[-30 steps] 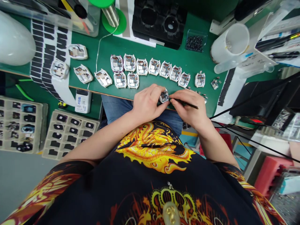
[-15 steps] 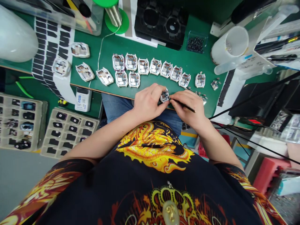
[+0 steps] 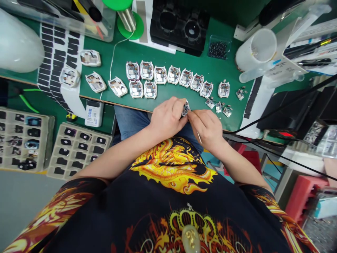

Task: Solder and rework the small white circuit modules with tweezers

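My left hand (image 3: pixel 167 117) is closed on a small white watch case (image 3: pixel 185 108) with electronics inside, tilted near the table's front edge. My right hand (image 3: pixel 206 126) pinches a thin tweezer-like tool (image 3: pixel 199 137), its fingertips against the case's right side. The tool's tip is hidden by the fingers. Beyond my hands, several open watch cases (image 3: pixel 160 75) with circuit boards stand in a curved row. One more case (image 3: pixel 223 89) sits apart on the right. Small loose circuit boards (image 3: pixel 218 107) lie right of my right hand.
Trays of parts (image 3: pixel 80 146) are at the lower left. Several cases (image 3: pixel 96 82) lie near a strip sheet (image 3: pixel 56 52). A solder spool (image 3: pixel 128 21), black fixture (image 3: pixel 180 26), screw box (image 3: pixel 219 48) and white cup (image 3: pixel 263 45) stand at the back. Black cables (image 3: pixel 289 107) cross the right side.
My right hand has moved slightly left and down, and its tool now points more toward my body. The loose boards beside it show more fully. My left hand still grips the case.
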`<state>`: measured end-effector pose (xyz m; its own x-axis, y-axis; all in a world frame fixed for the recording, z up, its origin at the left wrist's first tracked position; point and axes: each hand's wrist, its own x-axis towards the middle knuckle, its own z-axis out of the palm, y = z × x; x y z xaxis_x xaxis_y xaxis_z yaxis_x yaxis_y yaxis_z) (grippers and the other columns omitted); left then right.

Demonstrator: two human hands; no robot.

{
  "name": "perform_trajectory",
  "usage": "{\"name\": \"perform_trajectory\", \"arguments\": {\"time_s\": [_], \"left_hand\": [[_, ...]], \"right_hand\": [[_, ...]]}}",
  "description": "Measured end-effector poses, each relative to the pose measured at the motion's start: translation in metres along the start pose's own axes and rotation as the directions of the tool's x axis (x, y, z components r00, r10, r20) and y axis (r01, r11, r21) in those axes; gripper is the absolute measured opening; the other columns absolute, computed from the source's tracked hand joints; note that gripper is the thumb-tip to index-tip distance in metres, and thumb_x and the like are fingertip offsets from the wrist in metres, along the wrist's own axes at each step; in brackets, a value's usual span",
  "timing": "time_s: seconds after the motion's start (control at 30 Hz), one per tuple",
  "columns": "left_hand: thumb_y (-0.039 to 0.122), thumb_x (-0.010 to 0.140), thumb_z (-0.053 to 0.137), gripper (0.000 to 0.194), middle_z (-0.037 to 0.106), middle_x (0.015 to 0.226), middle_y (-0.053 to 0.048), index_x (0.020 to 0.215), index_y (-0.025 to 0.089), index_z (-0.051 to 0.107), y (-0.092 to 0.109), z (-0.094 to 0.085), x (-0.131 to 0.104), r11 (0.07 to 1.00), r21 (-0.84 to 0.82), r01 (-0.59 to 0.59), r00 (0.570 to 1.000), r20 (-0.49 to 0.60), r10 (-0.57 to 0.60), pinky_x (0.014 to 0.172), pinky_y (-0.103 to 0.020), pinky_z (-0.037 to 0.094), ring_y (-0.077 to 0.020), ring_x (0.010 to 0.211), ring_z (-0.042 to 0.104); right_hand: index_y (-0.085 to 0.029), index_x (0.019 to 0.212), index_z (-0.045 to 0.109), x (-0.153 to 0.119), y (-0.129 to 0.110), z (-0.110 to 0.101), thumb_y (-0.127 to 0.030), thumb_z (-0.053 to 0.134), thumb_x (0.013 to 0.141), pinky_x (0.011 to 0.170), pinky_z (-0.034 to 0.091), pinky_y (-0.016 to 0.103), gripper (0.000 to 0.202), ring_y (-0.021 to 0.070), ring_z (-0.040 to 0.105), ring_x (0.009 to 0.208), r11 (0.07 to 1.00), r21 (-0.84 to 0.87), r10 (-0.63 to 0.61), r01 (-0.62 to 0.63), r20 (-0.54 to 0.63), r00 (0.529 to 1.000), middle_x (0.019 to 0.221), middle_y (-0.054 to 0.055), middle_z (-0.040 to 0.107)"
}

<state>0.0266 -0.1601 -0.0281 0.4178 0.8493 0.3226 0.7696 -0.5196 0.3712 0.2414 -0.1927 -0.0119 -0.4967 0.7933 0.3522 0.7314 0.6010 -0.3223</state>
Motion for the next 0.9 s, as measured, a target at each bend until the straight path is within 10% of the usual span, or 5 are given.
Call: {"name": "perform_trajectory", "arguments": {"time_s": [0.23,0.57,0.9], "left_hand": [[0.028,0.109,0.059,0.041,0.077,0.118,-0.020,0.144,0.009,0.068,0.010,-0.014,0.004,0.998,0.038,0.041,0.991,0.129,-0.045,0.089,-0.045,0.062,-0.0333,0.104,0.076],[0.031,0.107,0.067,0.026,0.075,0.112,-0.015,0.127,0.015,0.070,0.009,-0.013,0.010,0.995,0.005,0.095,0.987,0.133,-0.095,0.089,-0.041,0.061,-0.0303,0.101,0.075],[0.035,0.097,0.086,0.044,0.077,0.107,-0.004,0.136,0.021,0.070,-0.008,0.001,0.001,0.891,-0.452,0.054,0.988,-0.104,-0.112,0.084,-0.035,0.060,-0.0193,0.087,0.072]], "right_hand": [[-0.010,0.140,0.071,0.015,-0.010,-0.022,-0.011,0.055,0.112,0.084,0.061,0.045,0.033,0.0276,0.071,0.098,0.959,-0.230,-0.143,0.164,0.105,0.984,0.118,0.016,0.083],[-0.022,0.132,0.074,0.020,-0.001,-0.035,-0.015,0.057,0.112,0.079,0.056,0.045,0.027,0.0261,0.067,0.093,0.978,-0.162,-0.101,0.132,0.185,0.978,0.106,0.010,0.079],[-0.033,0.125,0.083,0.015,-0.005,-0.033,-0.018,0.077,0.104,0.093,0.065,0.044,0.027,0.0235,0.080,0.105,0.921,0.362,0.248,-0.142,-0.266,0.931,0.114,0.004,0.083]]}}
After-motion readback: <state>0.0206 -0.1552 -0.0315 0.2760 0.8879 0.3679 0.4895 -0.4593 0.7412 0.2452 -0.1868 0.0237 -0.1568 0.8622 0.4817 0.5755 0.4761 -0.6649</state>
